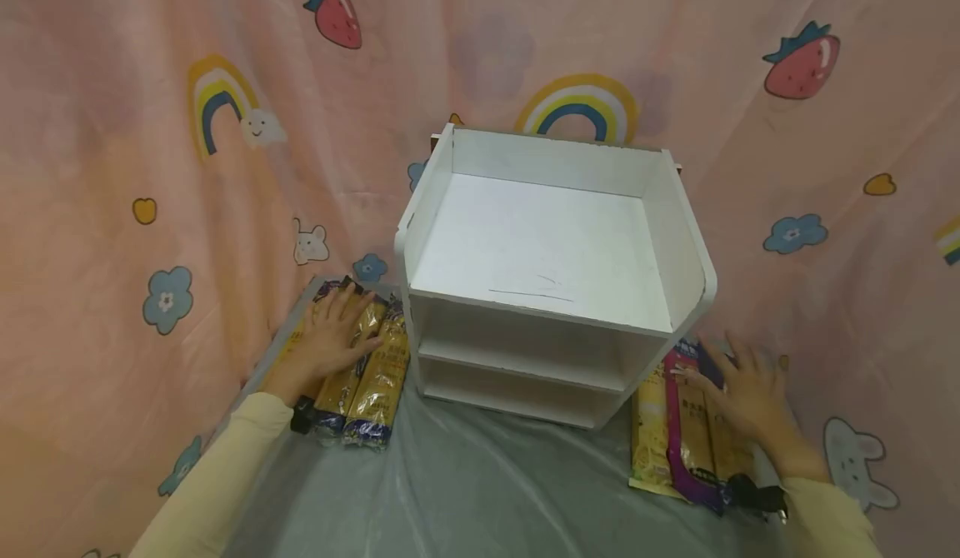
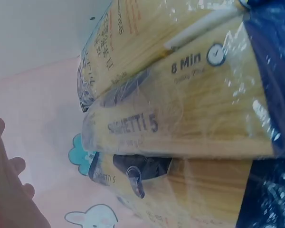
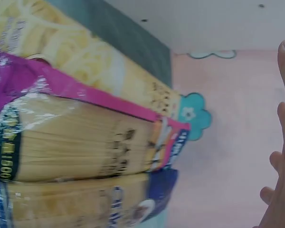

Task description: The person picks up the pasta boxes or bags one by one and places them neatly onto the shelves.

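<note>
- Pink cloth (image 1: 112, 250) printed with rainbows, strawberries and flowers hangs all around as a backdrop, and a grey plastic sheet (image 1: 480, 491) covers the table in front of the person
- On that sheet, in the middle, stands a white shelf unit (image 1: 551, 279) with an open top tray and two slots below, all bare
- To its left lies a row of spaghetti packets (image 1: 367, 375) in clear wrap with dark blue ends, side by side, the nearest one just beside the shelf's foot
- The left hand (image 1: 330, 337) lies flat on top of these packets, fingers straight and spread, gripping nothing
- To the shelf's right lies a second lot, the noodle packets (image 1: 678, 425), one with a magenta band
- The right hand (image 1: 750, 396) rests on those, fingers spread and loose, palm down, closed round nothing
- Both sleeves (image 1: 217, 475) are pale yellow
</note>
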